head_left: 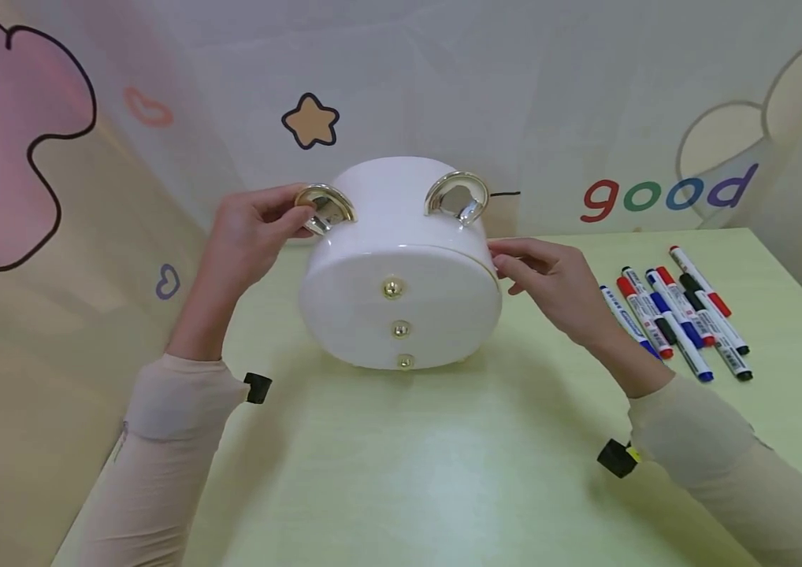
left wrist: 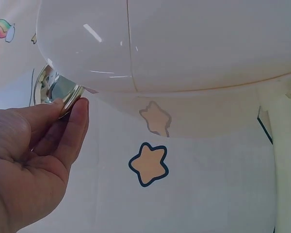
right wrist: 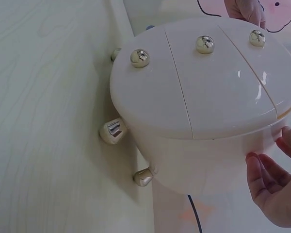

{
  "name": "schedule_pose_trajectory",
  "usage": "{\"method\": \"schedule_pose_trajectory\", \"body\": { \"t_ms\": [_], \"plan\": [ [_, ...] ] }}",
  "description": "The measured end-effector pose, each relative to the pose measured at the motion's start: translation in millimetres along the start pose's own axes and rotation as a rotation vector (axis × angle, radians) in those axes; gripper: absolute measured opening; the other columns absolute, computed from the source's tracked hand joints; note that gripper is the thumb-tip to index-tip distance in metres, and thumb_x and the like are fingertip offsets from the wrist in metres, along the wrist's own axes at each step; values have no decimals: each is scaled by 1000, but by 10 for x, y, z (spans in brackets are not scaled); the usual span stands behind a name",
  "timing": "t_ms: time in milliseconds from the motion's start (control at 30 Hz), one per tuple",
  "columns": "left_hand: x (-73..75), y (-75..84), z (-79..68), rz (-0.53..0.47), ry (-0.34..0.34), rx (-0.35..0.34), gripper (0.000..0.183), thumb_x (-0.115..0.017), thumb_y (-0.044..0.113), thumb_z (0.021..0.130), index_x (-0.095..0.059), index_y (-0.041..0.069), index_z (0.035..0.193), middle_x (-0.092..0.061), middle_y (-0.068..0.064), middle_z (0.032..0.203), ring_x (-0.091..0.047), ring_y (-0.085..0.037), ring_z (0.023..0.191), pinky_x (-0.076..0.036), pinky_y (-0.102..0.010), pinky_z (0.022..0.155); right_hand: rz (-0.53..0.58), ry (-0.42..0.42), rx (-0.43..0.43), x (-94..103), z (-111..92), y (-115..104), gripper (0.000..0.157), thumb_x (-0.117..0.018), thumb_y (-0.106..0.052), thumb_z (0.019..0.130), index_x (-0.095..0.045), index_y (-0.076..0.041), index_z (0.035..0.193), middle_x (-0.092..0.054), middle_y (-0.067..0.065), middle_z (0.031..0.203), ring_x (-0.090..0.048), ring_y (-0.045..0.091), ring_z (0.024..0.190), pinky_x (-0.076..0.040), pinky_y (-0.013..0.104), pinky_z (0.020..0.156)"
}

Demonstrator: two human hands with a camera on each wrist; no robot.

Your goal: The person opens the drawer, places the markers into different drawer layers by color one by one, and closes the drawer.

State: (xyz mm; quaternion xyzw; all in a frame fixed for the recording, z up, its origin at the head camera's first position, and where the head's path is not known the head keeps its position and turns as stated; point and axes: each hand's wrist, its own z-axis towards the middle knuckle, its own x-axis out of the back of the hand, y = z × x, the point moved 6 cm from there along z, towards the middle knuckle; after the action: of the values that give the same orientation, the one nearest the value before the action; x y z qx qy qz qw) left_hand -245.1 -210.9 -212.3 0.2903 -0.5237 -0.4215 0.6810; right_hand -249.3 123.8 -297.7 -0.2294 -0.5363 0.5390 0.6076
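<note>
A glossy white oval box (head_left: pixel 401 216) with drawers stands on the table, its front towards me. Three gold knobs (head_left: pixel 392 288) run down that front, and two shiny gold ears (head_left: pixel 458 193) rise from its top. With thumb and fingers, my left hand (head_left: pixel 248 232) pinches the left gold ear (left wrist: pixel 72 102). My right hand (head_left: pixel 557 287) rests its fingertips against the box's right side, close to the upper seam (right wrist: pixel 250 70). Seen from the right wrist, gold feet (right wrist: pixel 114 131) hold up the box's underside. The box's back is hidden.
Several capped markers (head_left: pixel 685 315) in red, blue and black lie in a loose group on the table (head_left: pixel 401 472), right of my right hand. Behind the box hangs a printed backdrop (head_left: pixel 401 87). A thin dark cord (right wrist: pixel 195 213) shows behind the box.
</note>
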Motion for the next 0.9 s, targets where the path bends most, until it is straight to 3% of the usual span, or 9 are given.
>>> {"method": "schedule_pose_trajectory", "body": {
  "t_ms": [233,500,900],
  "plan": [
    [-189,69,46,-14,-22,-17,30,-68,6,101,-70,0,130,-71,-18,121,-69,-10,88,-58,-25,84,-18,13,-43,186,-95,74,35,-61,-25,106,-67,-11,138,-70,5,122,-66,17,100,-57,21,79],
    [-367,114,98,-23,-59,-32,31,-68,6,100,-70,1,131,-71,-16,122,-71,-22,101,-58,-27,86,-43,69,-80,338,-210,133,37,-60,-30,107,-66,-11,138,-70,3,123,-67,13,101,-57,21,79],
    [-528,182,154,-45,-87,-50,35,-68,7,100,-68,4,135,-71,-14,123,-72,-23,103,-58,-27,85,-86,108,-100,488,-295,139,39,-58,-33,107,-65,-14,140,-70,-4,123,-67,10,101,-56,20,79]
  ]
}}
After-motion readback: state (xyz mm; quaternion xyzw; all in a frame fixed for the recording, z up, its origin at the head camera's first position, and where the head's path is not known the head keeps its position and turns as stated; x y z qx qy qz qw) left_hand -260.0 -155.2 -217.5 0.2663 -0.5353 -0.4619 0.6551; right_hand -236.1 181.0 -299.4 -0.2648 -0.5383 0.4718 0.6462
